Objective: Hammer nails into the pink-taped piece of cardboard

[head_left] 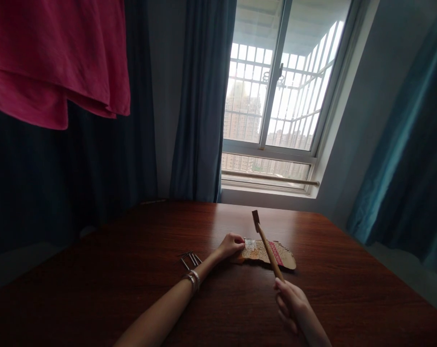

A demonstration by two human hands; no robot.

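Note:
A hammer (271,254) with a wooden handle is gripped near its lower end by my right hand (293,303). Its head is raised, tilted away from me, above a flat tan piece (286,258) dotted with many small dark marks and crossed by a pinkish-red band. At that piece's left end, my left hand (232,246) has its fingertips pinched together on what looks like a thin nail (244,239), mostly hidden by the fingers. Several loose nails (192,259) lie on the table just left of my left wrist, which wears bracelets.
Everything rests on a dark reddish-brown wooden table (131,270). Beyond its far edge are a barred window (269,96) and blue curtains (204,106). A pink cloth (59,58) hangs at the upper left. Another curtain (395,159) hangs on the right.

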